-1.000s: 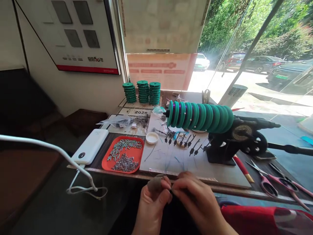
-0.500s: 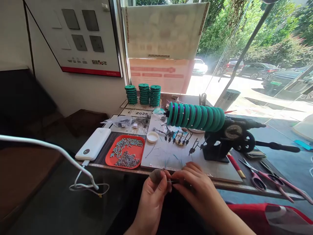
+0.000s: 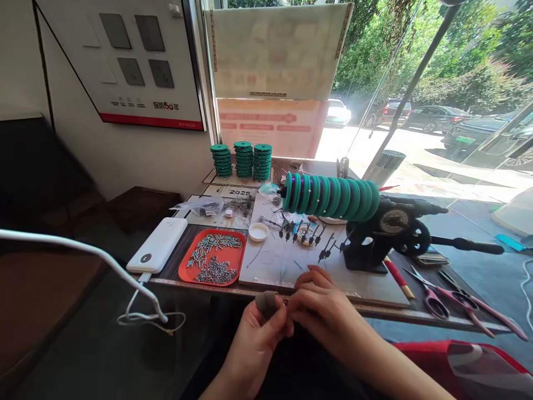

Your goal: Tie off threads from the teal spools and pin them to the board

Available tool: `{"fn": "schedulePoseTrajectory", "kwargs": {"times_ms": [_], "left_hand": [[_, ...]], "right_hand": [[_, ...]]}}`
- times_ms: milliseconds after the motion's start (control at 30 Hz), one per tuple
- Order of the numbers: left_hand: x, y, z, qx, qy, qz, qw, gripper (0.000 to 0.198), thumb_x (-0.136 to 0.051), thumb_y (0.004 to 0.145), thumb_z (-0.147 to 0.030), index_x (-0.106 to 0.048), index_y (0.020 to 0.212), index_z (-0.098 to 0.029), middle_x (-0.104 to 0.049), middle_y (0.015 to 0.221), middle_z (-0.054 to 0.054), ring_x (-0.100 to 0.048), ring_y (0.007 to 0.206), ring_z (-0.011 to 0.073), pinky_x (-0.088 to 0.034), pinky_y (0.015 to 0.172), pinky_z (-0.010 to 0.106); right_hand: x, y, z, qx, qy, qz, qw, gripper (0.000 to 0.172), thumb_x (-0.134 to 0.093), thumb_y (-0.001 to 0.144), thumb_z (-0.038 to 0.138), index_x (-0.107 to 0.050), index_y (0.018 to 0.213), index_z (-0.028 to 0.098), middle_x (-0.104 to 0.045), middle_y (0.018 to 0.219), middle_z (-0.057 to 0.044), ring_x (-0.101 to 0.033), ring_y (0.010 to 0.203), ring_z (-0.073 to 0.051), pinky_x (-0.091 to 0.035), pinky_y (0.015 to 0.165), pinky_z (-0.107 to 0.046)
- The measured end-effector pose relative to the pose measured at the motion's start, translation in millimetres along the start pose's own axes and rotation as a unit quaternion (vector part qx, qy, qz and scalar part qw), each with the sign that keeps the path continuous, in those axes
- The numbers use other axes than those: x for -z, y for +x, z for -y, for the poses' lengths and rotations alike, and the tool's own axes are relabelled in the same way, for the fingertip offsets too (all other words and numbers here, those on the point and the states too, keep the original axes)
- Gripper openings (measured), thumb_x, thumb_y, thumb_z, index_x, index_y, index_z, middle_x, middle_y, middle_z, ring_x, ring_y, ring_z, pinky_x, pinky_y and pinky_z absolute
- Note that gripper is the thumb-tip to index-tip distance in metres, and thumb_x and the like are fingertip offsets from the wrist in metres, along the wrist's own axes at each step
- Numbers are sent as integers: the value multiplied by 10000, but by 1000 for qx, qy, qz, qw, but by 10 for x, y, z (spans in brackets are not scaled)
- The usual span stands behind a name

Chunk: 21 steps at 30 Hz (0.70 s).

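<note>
Just in front of the table edge, my left hand [image 3: 266, 328] is closed in a pinch, with a grey-brown wrap [image 3: 266, 303] around one finger. Its thumb and forefinger meet the fingertips of my right hand [image 3: 318, 305], also closed. Whatever lies between the fingertips is too small and hidden to name. Beyond the hands is a pale board [image 3: 270, 266] with thin line scraps and several small dark pieces with stems [image 3: 318, 236]. An orange tray [image 3: 181, 272] to the left holds short metal tubes [image 3: 204, 250] and small shiny metal parts [image 3: 216, 271].
A black hand-cranked winder [image 3: 366, 255] bears a row of green spools [image 3: 333, 197]. Pink-handled scissors [image 3: 437, 305] lie at right. Green spool stacks [image 3: 244, 161] stand at the back. A white power bank [image 3: 158, 244], with a cable, and a white lid [image 3: 259, 232] are on the left.
My right hand has turned and drawn in against the left fingertips. The dark thin piece seen between the hands before is now hidden. The view has shifted slightly.
</note>
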<state>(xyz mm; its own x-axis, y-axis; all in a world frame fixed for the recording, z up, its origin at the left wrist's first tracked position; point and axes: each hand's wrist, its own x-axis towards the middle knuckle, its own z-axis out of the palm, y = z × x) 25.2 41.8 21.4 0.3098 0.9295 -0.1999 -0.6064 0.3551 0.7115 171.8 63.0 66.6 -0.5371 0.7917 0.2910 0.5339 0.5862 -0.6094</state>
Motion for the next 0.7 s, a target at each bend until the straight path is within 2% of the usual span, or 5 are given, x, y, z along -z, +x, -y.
{"fn": "schedulePoseTrajectory", "kwargs": {"times_ms": [67,267,400,600,700], "left_hand": [[17,3,19,2,-27,0,1000,82,-676,697,-209,-614,719,-160,-526,626,-30,-445,584,63,-379,617,200],[43,18,46,-10,-56,0,998,88,-717,641,-176,-638,679,-166,-581,661,-15,-484,608,71,-390,647,203],[43,14,47,-21,-43,3,999,110,-715,640,-170,-634,712,-182,-583,677,-18,-485,620,75,-383,653,207],[27,-7,21,-54,22,2,998,310,-730,625,-159,-598,900,-216,-529,614,-50,-454,582,59,-370,625,187],[29,-12,16,-56,55,-3,997,332,-720,638,-156,-577,931,-223,-524,607,-55,-449,581,57,-363,618,181]], "right_hand": [[-11,-3,-7,-12,10,-6,1000,131,-582,773,127,-585,662,197,-602,627,30,-500,798,-147,-261,925,-354],[15,-5,-8,-61,56,0,997,34,-630,744,190,-634,711,199,-611,658,1,-509,874,-184,-317,880,-357],[46,8,6,-62,59,13,996,41,-642,729,163,-640,704,195,-607,633,5,-510,884,-181,-295,914,-362],[79,26,-12,-44,50,55,996,39,-632,730,156,-642,709,187,-626,711,-18,-496,895,-179,-392,762,-287],[94,31,-30,-19,42,69,997,56,-619,745,165,-632,699,194,-628,685,-1,-495,900,-175,-358,847,-327]]}}
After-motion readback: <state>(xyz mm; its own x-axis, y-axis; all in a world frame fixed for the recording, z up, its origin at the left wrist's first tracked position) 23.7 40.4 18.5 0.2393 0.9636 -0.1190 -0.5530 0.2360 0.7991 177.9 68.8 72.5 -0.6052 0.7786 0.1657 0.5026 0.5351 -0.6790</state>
